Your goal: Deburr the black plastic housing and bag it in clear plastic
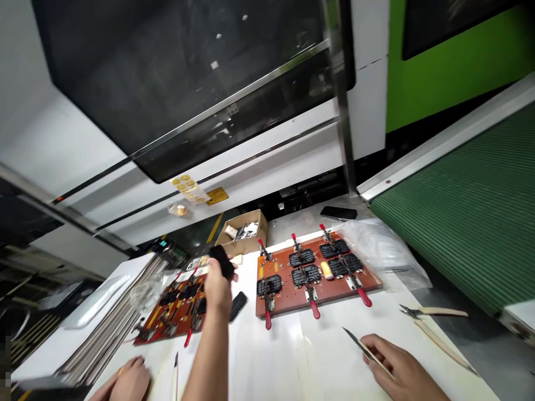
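Observation:
My left hand (219, 289) reaches forward over the white tabletop, its fingers closed around a small dark plastic part (221, 260), blurred by motion. Just below it, a similar black piece (238, 306) lies on the table. My right hand (399, 365), near the front edge, grips a slim craft knife (368, 352) with its dark blade pointing up and left. Between and beyond my hands sits a reddish-brown fixture board (284, 301) with red-handled toggle clamps and several black slotted parts (306, 275). A yellow and white cylinder (326, 270) rests on that board.
Left of my arm lies a second clamp board (152, 333). A co-worker's hand (130, 381) rests near another slim tool (176, 376). Cutting pliers (432, 323), a plastic bag (380, 250), a phone (338, 213) and a cardboard box (246, 245) surround the boards. A green conveyor (468, 200) stands right.

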`<state>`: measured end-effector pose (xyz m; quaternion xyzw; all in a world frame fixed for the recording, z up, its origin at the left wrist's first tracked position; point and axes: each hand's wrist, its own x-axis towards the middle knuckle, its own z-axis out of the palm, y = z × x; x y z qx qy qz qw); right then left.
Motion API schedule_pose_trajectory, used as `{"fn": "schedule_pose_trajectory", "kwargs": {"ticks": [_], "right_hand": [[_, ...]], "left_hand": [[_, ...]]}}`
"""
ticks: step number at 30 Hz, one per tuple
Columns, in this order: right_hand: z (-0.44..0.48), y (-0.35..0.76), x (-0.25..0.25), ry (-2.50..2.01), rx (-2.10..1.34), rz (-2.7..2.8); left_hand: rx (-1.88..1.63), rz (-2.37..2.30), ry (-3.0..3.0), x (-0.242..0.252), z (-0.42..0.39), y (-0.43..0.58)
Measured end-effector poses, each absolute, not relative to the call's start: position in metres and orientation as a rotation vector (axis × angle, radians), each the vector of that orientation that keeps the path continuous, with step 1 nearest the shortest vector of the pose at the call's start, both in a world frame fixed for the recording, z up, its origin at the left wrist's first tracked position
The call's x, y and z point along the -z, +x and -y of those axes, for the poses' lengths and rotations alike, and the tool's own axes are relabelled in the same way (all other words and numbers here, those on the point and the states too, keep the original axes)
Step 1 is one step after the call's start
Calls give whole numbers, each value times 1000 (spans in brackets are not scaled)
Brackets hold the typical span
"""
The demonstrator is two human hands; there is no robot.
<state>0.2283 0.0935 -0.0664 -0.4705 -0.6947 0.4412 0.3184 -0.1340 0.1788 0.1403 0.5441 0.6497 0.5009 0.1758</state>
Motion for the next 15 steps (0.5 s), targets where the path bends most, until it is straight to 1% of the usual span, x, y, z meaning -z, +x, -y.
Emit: {"fn": "schedule_pose_trajectory", "kwargs": {"ticks": [4, 5, 8, 11, 15], "right_hand": [[-93, 239, 68, -1151, -1388, 1812], [-91, 241, 64, -1144, -1423, 1858], [-77, 242, 37, -1160, -1362, 2086], [-61, 229, 0, -1057, -1285, 2294], [-49, 204, -30, -792, -1148, 2424]], "left_hand": [[-1395, -1725, 1272, -57, -79, -91], [-1421, -1583, 1101, -35, -56, -78], [-1323, -1322, 850, 11, 3, -42], [-1160, -1273, 820, 19, 39, -28], [-964, -1328, 845, 5, 46, -34]]}}
